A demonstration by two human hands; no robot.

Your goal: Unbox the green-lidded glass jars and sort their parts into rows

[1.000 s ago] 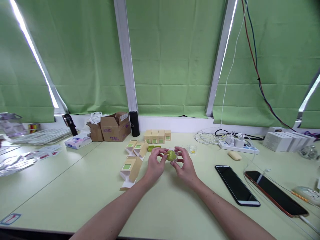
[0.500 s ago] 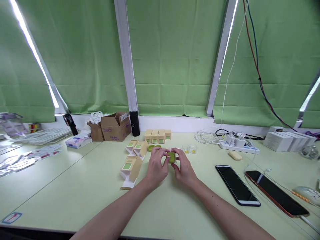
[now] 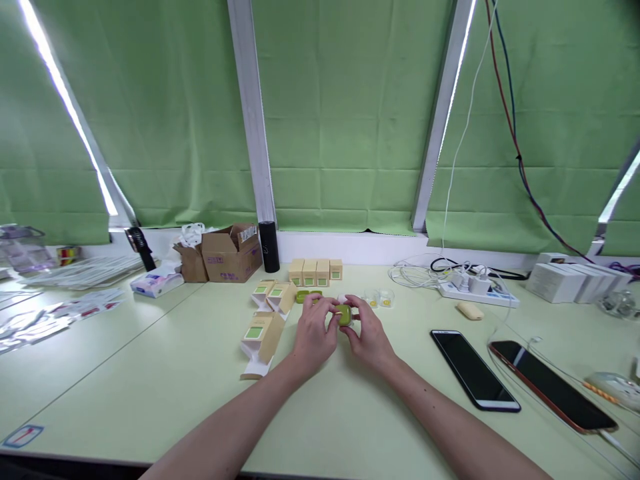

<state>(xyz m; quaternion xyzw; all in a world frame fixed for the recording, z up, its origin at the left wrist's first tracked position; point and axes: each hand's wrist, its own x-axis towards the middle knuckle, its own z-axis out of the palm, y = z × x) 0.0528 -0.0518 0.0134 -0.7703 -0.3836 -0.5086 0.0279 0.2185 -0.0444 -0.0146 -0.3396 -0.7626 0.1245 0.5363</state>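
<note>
Left hand (image 3: 316, 335) and right hand (image 3: 369, 335), fingers curled, pinching a small green case (image 3: 344, 315) between them, just below the frame's center, opened tan boxes (image 3: 269, 331) left of center on a table (image 3: 150, 387), dark-screened phone (image 3: 475, 370) at lower right

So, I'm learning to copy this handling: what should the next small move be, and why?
I'd probably let the left hand keep the small green case and ease the right hand off: both hands' fingertips grip it from opposite sides, and other green pieces lie just beyond the left hand, so setting it down there looks easy.
</note>
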